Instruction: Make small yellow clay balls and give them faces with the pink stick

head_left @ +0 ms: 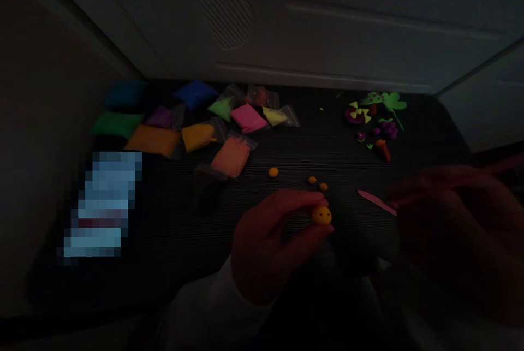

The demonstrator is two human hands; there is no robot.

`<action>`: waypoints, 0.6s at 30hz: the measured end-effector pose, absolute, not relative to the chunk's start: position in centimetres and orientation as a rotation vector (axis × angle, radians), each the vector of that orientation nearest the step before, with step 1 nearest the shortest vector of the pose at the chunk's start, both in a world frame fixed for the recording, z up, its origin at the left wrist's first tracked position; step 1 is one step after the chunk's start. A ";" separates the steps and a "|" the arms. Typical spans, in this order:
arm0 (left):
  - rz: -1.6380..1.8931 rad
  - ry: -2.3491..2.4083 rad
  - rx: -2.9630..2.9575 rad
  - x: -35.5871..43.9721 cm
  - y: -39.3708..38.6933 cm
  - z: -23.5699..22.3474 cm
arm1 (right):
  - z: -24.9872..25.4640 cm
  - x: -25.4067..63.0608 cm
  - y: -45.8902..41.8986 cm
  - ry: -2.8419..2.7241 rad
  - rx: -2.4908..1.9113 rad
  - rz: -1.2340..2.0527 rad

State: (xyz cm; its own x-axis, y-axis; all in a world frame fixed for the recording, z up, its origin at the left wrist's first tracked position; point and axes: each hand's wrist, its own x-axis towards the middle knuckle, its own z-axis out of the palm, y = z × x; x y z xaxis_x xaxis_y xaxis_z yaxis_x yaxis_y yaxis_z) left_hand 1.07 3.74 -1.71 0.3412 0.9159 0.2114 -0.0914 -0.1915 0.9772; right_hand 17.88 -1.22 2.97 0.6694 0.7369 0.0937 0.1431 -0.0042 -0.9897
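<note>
The scene is very dark. My left hand [270, 242] pinches a small orange clay ball [321, 215] between thumb and fingers, just above the dark tabletop [184, 231]. Two tiny dark dots show on the ball. My right hand [446, 214] is blurred at the right and grips a thin pink modelling tool [375, 201], whose tip points left toward the ball and stays apart from it. Three small orange clay bits [273, 172] [312, 179] [323, 186] lie on the table just beyond the ball.
Several bags of coloured clay [196, 122] lie at the back left. Small finished clay figures [374, 116] in green, purple and yellow stand at the back right. A blurred-out rectangle [102, 203] sits at the left. A white panel [327, 23] rises behind the table.
</note>
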 end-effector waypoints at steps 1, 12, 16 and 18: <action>1.118 0.805 1.484 1.1 3.7 -1.6 | 3.4 17.0 -1.5 -0.763 -1.464 0.628; 1.116 0.688 1.505 0.8 3.7 -1.3 | 3.5 13.4 -1.2 -0.940 -1.369 0.507; 1.088 0.685 1.508 0.8 3.6 -1.0 | 3.5 13.4 -1.3 -0.971 -1.429 0.462; 1.095 0.685 1.528 0.8 3.6 -0.9 | 3.6 13.3 -1.2 -0.964 -1.453 0.444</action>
State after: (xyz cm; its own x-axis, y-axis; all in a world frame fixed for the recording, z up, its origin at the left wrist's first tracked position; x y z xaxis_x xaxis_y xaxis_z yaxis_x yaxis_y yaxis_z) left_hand 0.79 3.63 -0.94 0.4098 0.8677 0.2812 -0.1272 -0.2510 0.9596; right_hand 13.28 -1.24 3.55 0.5734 0.7710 0.2772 0.2897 0.1257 -0.9488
